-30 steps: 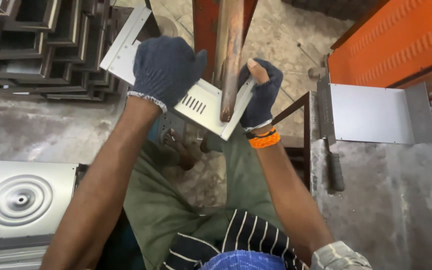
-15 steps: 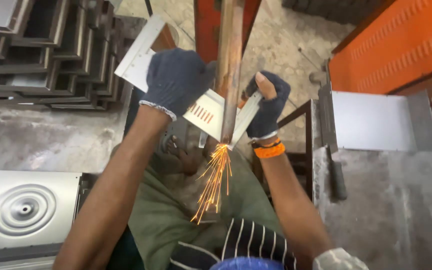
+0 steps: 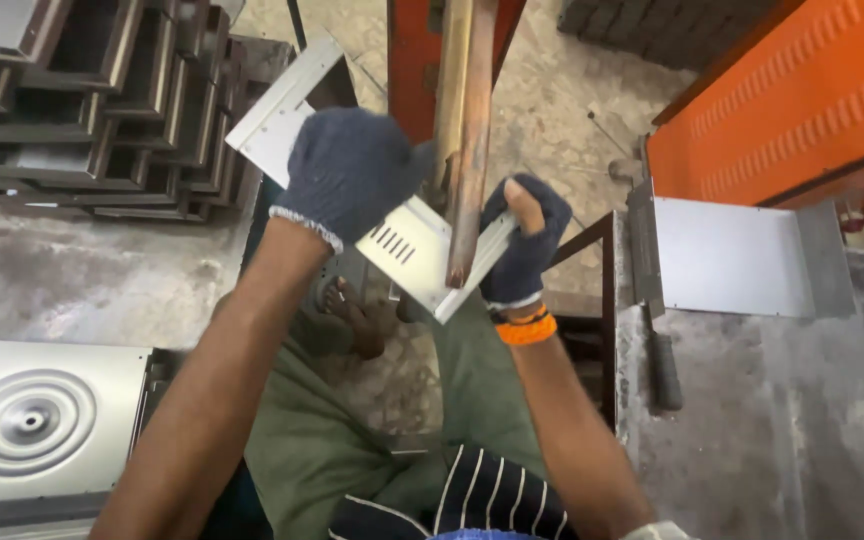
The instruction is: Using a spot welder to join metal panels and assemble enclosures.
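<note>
Both hands wear dark gloves and hold one flat metal sheet (image 3: 414, 250) with small slots. The left hand (image 3: 350, 172) is closed over the top of the sheet. The right hand (image 3: 524, 240) grips its right edge, thumb up. The sheet sits tilted under a long copper rod (image 3: 468, 140), and the rod tip touches it. Stacked metal trays (image 3: 82, 100) lie to the left. A round-stamped panel (image 3: 32, 425) lies lower left. Another bent plate (image 3: 737, 255) rests on the right table.
</note>
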